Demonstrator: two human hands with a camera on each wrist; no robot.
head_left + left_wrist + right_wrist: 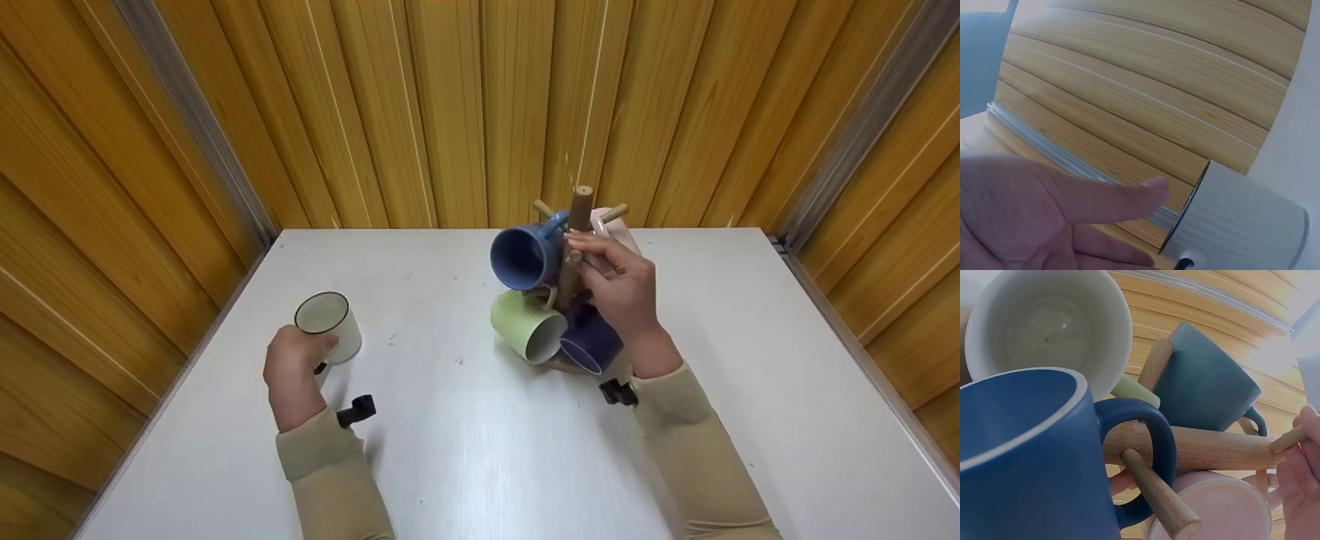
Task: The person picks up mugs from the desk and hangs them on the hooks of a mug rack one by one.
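My left hand [296, 364] is beside a white mug [341, 337] with a dark rim, standing on the table at the left. In the left wrist view, the thumb [1112, 202] is stretched out, apart from the mug, with fingertips close to its dark handle [1184, 263]. A wooden mug tree [581, 210] stands at the right. My right hand [619, 281] pinches one of its upper pegs [1291, 439] between thumb and fingers. On the tree hang a blue mug [517, 259], a light green mug [525, 322], a navy mug [596, 341] and a pink mug [622, 232].
The white tabletop [450, 442] reaches back to wood-patterned panels [442, 112], which also rise on both sides. Metal strips [199, 112] run along the panel corners. The hung mugs sit close together around the post.
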